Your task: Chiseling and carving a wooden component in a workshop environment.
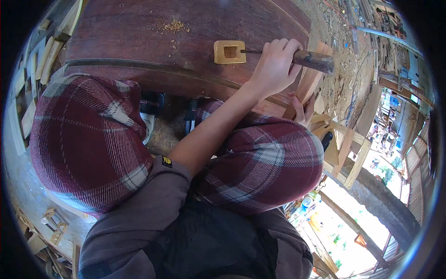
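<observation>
My left hand (277, 65) is closed around a chisel, with its dark round wooden handle (316, 62) sticking out to the right. The thin blade (252, 51) points left and meets the right side of a small yellowish wooden block (237, 57). A rectangular recess is cut into the block's upper face. Beyond my right knee, the fingers of my right hand (303, 110) curl against the lower end of a brown piece of wood (312, 83). My knee hides the rest of that hand, and the wood's full shape is unclear.
The block lies on a dark reddish-brown wooden surface (125, 32), where wood shavings (174, 26) are scattered. My plaid-covered knees (88, 139) are drawn up at its near edge. Wood offcuts (49, 58) lie at left; a light wooden frame (350, 146) stands at right.
</observation>
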The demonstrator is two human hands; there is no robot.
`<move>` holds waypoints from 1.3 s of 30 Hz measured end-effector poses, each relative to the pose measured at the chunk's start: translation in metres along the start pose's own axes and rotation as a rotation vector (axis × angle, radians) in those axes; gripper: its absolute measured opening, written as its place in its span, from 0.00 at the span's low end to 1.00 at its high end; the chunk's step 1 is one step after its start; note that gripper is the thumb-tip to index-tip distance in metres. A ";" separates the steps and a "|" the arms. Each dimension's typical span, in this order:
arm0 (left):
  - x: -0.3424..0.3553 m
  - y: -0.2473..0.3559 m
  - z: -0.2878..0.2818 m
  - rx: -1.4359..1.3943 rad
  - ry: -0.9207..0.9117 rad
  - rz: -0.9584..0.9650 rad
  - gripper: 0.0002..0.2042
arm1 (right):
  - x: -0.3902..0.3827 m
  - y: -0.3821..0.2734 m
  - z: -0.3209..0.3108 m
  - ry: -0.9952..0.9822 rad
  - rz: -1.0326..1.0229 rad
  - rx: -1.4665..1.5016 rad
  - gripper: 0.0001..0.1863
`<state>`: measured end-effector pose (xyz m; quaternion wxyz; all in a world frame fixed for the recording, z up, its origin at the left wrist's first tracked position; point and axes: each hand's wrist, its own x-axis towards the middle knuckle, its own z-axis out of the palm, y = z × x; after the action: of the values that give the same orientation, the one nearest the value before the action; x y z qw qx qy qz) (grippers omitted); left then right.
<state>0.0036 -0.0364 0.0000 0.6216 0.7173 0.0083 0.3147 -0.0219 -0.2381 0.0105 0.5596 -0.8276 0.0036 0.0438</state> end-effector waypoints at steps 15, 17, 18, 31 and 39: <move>0.004 -0.007 -0.003 -0.054 0.074 -0.012 0.14 | -0.009 0.012 -0.015 0.162 -0.469 -0.492 0.36; 0.003 -0.012 0.001 -0.039 0.043 -0.006 0.13 | -0.005 0.002 -0.023 -0.015 -0.476 -0.249 0.37; 0.001 -0.014 0.002 -0.041 0.025 -0.001 0.13 | -0.003 -0.019 -0.024 -0.190 -0.488 -0.023 0.37; 0.003 -0.010 0.003 -0.113 0.090 -0.011 0.13 | -0.038 -0.128 0.033 0.244 -0.358 -0.155 0.40; 0.001 -0.021 0.003 -0.033 0.095 -0.014 0.12 | -0.033 -0.140 0.026 0.283 -0.473 -0.278 0.46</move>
<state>0.0137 -0.0342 -0.0181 0.6344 0.6913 0.0377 0.3439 -0.0485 -0.1630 0.1327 0.4298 -0.8718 -0.1175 -0.2033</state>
